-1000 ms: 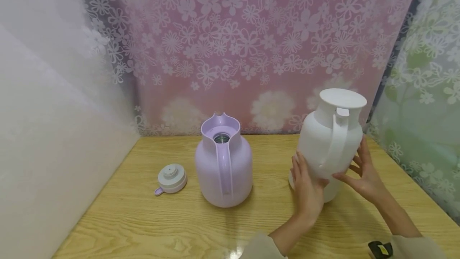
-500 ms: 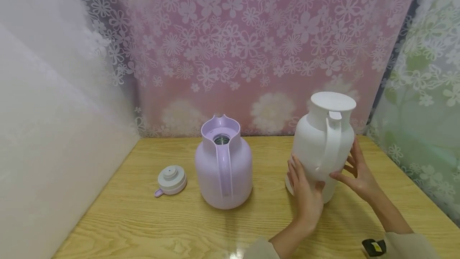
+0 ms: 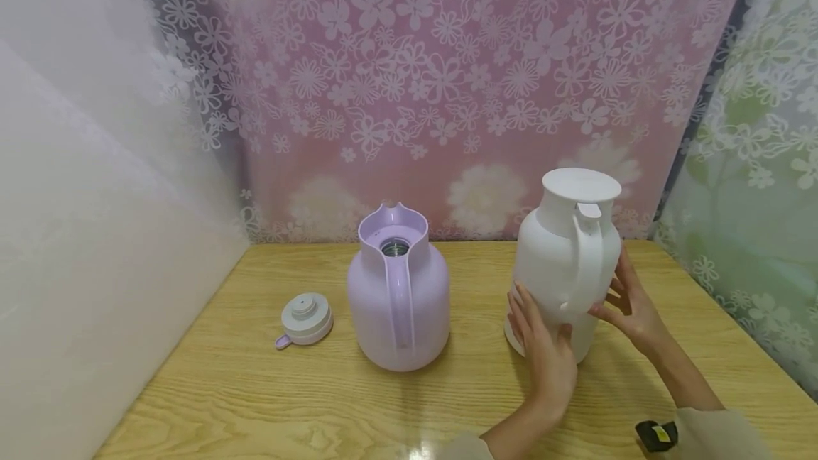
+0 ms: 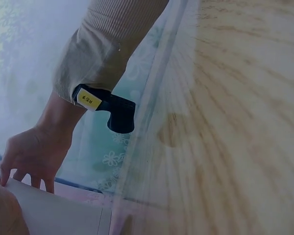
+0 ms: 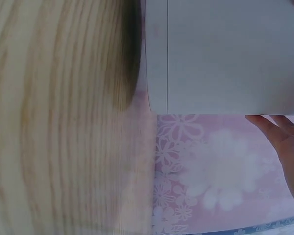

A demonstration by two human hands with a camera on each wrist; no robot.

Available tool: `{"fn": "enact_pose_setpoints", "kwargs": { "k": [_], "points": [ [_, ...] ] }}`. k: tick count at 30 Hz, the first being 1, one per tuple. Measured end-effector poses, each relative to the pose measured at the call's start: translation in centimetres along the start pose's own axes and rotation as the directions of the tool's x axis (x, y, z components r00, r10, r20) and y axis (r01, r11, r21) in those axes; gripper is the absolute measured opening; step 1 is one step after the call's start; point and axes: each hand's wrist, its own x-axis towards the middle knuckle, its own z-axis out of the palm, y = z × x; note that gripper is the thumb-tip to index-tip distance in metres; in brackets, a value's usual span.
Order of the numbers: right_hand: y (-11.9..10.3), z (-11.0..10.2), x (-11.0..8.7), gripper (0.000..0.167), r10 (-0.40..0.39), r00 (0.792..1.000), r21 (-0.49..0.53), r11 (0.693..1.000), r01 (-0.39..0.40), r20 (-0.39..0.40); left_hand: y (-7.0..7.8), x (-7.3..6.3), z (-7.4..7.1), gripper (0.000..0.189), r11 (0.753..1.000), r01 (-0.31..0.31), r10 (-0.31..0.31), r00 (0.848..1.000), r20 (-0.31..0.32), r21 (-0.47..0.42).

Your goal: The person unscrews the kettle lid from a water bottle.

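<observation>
One white jug (image 3: 552, 254) | right part of counter (image 3: 287, 403), long axis near upright | directly between left hand (image 3: 548, 368) and right hand (image 3: 639, 321), neither clearly nearer | both hands' fingers grasping its sides

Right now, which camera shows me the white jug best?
The head view: it shows the white jug from top to base, handle included, though the left hand hides some. The left wrist view has only a cropped piece, lower left; the right wrist view only its lower body and base edge.
</observation>
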Motion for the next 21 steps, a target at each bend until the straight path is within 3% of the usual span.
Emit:
{"fn": "enact_pose_setpoints", "kwargs": {
  "k": [11, 21],
  "points": [
    [0.8, -0.2, -0.1, 0.091, -0.025, 0.999, 0.14, 0.99, 0.018, 0.047, -0.3, -0.9, 0.6, 0.084, 0.997, 0.058, -0.058, 0.998, -0.003, -0.043],
    [1.6, -0.7, -0.8, 0.083, -0.008, 1.0, 0.186, 0.983, 0.004, 0.023, -0.4, -1.4, 0.9, 0.088, 0.997, 0.048, -0.048, 0.999, 0.006, -0.057]
  ]
}}
